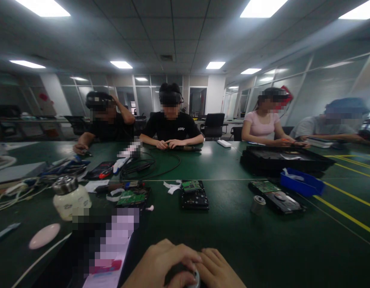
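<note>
My left hand [159,264] and my right hand [217,268] meet at the bottom edge of the view, fingers curled around a small round metallic object [196,279] that is mostly hidden between them. Both hands rest low over the dark green table [233,240]. Ahead of them lies a black hard drive [195,195] with a green circuit board on top. To its left lies another drive with a green board [131,197]. A third opened drive [276,196] lies to the right, beside a small metal cylinder [258,204].
A white bottle with a metal cap [69,197] and a pink oval pad [45,235] sit at left, among cables. A blue bin [301,182] and black tray [285,158] stand at right. Several people sit across the table working.
</note>
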The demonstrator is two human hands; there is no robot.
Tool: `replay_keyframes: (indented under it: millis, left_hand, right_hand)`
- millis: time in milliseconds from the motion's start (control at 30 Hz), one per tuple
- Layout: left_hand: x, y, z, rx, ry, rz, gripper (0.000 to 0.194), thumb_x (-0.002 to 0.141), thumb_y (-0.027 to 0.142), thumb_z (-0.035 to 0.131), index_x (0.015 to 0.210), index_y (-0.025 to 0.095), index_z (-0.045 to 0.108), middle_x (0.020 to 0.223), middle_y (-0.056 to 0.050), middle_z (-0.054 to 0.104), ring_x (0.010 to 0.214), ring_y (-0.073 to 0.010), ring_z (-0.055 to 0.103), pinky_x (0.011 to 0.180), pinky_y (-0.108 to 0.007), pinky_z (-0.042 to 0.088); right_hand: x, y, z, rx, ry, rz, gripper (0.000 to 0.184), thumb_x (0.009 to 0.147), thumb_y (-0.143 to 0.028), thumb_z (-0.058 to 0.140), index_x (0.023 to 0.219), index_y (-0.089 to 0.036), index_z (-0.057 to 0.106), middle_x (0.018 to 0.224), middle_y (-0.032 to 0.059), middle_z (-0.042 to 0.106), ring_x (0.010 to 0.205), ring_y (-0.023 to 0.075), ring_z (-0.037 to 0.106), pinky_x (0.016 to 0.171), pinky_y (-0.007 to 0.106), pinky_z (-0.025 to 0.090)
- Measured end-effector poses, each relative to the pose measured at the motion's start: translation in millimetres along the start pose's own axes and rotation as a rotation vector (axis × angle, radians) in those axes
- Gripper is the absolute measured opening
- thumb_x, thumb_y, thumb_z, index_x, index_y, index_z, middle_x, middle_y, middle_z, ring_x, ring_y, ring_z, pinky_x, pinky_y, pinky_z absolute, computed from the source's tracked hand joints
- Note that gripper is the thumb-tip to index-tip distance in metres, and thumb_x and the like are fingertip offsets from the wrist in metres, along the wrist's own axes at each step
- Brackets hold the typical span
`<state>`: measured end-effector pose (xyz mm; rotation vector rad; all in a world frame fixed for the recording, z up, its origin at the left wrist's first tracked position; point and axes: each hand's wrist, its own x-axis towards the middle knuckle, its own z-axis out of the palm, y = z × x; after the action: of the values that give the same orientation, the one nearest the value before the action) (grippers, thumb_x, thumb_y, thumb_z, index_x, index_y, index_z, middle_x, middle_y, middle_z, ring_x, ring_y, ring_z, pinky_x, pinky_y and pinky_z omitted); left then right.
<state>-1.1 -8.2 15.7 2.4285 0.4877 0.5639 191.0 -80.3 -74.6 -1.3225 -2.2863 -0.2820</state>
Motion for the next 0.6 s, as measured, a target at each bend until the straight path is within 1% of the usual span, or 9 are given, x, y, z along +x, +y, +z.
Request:
replay_keyframes:
  millis: [67,133,200,267,333,433,500,600]
  left_hand:
    - [-1.0,-3.0,2.0,0.066,-0.01,0.055,0.033,0.075,0.003,0.069,0.1,0.025,0.066,0.089,0.003,0.076,0.08,-0.0154,0.069,0.072,-0.023,0.05]
    - [-2.0,-4.8,3.4,0.096,-0.012,0.108,0.034,0.075,0.002,0.068,0.102,0.024,0.065,0.09,0.002,0.076,0.08,-0.0158,0.07,0.072,-0.024,0.05]
    - [-2.6,-5.2,3.6,0.09,-0.016,0.133,0.034,0.075,0.0,0.067,0.101,0.022,0.064,0.091,0.001,0.076,0.081,-0.0156,0.07,0.073,-0.023,0.05]
    - [-2.6,-4.7,2.7,0.075,-0.019,0.127,0.036,0.074,-0.003,0.064,0.101,0.022,0.065,0.093,0.0,0.076,0.084,-0.0156,0.069,0.076,-0.024,0.051]
    - [-2.5,-3.9,1.5,0.073,-0.02,0.108,0.04,0.074,-0.003,0.064,0.104,0.023,0.065,0.1,-0.001,0.074,0.089,-0.0171,0.067,0.08,-0.027,0.051]
    - [-2.9,-3.5,1.1,0.072,0.009,0.085,0.041,0.074,0.009,0.073,0.11,0.027,0.064,0.107,-0.004,0.07,0.098,-0.0215,0.062,0.084,-0.034,0.05]
    - [-3.4,-4.3,2.4,0.063,0.034,0.051,0.04,0.073,0.016,0.077,0.109,0.027,0.065,0.102,-0.003,0.071,0.097,-0.0228,0.061,0.082,-0.036,0.049]
    - [-3.8,-6.0,4.6,0.061,0.044,0.024,0.034,0.076,0.013,0.073,0.106,0.026,0.065,0.089,0.0,0.073,0.09,-0.0218,0.06,0.078,-0.035,0.048]
  right_hand:
    - [-0.1,0.1,0.1,0.0,-0.022,0.002,0.037,0.095,-0.052,0.047,0.114,-0.021,0.055,0.101,0.003,0.069,0.079,0.0174,0.063,0.072,0.029,0.048]
    - [-0.1,-0.2,-0.1,0.001,-0.002,-0.002,0.038,0.095,-0.052,0.046,0.114,-0.021,0.055,0.106,0.004,0.069,0.08,0.0176,0.063,0.072,0.03,0.048]
    - [0.1,-0.6,-0.6,0.005,0.02,-0.007,0.037,0.097,-0.051,0.043,0.115,-0.021,0.055,0.106,0.0044,0.069,0.083,0.0183,0.063,0.074,0.031,0.048]
    - [0.5,-1.1,-1.6,0.013,0.023,-0.014,0.034,0.099,-0.048,0.041,0.115,-0.021,0.055,0.104,0.0044,0.069,0.084,0.0182,0.063,0.075,0.031,0.047]
    - [1.1,-1.7,-2.6,0.023,0.006,-0.004,0.033,0.098,-0.047,0.042,0.112,-0.021,0.056,0.101,0.0038,0.069,0.082,0.018,0.062,0.073,0.03,0.047]
    - [2.1,-2.7,-3.5,0.038,0.005,0.025,0.032,0.098,-0.048,0.042,0.105,-0.021,0.058,0.097,0.0024,0.069,0.081,0.0185,0.062,0.072,0.031,0.047]
    - [2.7,-3.0,-3.7,0.062,0.001,0.026,0.034,0.099,-0.049,0.039,0.104,-0.021,0.057,0.097,0.002,0.068,0.082,0.0184,0.062,0.073,0.031,0.047]
    - [3.5,-3.2,-4.1,0.072,-0.002,0.011,0.039,0.1,-0.05,0.032,0.105,-0.021,0.057,0.097,0.0024,0.068,0.082,0.0177,0.062,0.074,0.03,0.046]
